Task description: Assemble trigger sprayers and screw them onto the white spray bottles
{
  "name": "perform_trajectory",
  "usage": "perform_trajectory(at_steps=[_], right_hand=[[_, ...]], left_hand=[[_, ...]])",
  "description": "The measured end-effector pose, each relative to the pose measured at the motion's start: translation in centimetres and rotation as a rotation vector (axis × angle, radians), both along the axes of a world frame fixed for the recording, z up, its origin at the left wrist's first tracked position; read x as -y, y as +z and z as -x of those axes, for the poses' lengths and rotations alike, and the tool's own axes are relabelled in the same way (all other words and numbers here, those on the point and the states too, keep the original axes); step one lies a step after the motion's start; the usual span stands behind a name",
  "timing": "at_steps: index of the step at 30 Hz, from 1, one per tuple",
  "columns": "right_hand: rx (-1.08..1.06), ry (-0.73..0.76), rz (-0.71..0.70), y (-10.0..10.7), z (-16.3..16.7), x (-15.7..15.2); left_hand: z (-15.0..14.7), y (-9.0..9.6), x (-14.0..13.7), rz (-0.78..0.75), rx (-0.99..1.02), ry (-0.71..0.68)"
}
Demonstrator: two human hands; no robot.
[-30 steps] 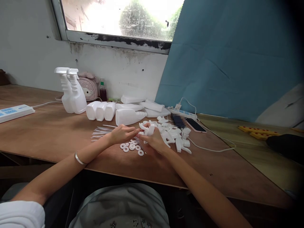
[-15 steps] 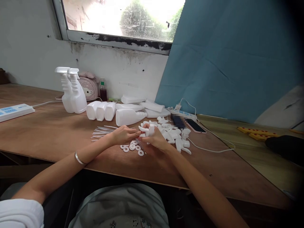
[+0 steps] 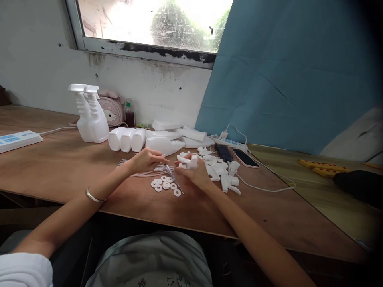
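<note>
My right hand [image 3: 197, 173] is closed around a white spray trigger head [image 3: 189, 162], held above the table. To its left, my left hand [image 3: 149, 160] is in a pinch, apart from the trigger head; what lies between its fingertips is too small to make out. Under and between the hands lies a thin screwdriver [image 3: 174, 178], close to several white ring washers [image 3: 166, 185]. Thin clear tubes [image 3: 146, 173] lie below my left hand, which partly covers them. Several loose white trigger heads [image 3: 220, 168] are heaped beyond and right of my right hand.
White bottles [image 3: 164, 146] lie in a group at the back; two spray bottles [image 3: 94, 115] stand left of them. Behind are a pink bag [image 3: 112, 111] and a small dark bottle [image 3: 130, 115]. A phone [image 3: 247, 158], cables and power strips [image 3: 19, 140] lie on the table [image 3: 74, 167].
My left hand has moved left and slightly up, away from the trigger head. My right hand has turned the trigger head a little and still grips it. More of the screwdriver shows.
</note>
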State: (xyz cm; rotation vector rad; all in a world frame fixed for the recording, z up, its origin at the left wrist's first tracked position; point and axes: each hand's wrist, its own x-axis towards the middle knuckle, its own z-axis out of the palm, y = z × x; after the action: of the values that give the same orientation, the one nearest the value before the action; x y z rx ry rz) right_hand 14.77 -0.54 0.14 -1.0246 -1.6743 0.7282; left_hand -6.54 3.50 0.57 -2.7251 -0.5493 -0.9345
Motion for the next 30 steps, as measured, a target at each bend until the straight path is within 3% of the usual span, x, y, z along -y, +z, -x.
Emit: perform_trajectory(at_steps=[5, 11, 16, 24, 30], right_hand=[[-0.134, -0.102, -0.017, 0.5, -1.0, -0.6], [-0.067, -0.057, -0.021, -0.6, -0.3, -0.4], [0.004, -0.097, -0.066, -0.6, -0.3, -0.1], [0.030, -0.155, -0.179, -0.3, 0.0, 0.5], [-0.033, -0.135, -0.104, -0.7, 0.1, 0.3]], left_hand=[[0.9, 0.1, -0.8, 0.134, -0.015, 0.084], [-0.1, -1.7, -1.5, 0.250, -0.096, 0.165], [0.2, -2.7, -2.2, 0.249, -0.180, 0.174], [-0.6, -2.6, -1.5, 0.204, -0.240, 0.121], [-1.5, -2.9, -1.1, 0.205, -0.306, 0.085]])
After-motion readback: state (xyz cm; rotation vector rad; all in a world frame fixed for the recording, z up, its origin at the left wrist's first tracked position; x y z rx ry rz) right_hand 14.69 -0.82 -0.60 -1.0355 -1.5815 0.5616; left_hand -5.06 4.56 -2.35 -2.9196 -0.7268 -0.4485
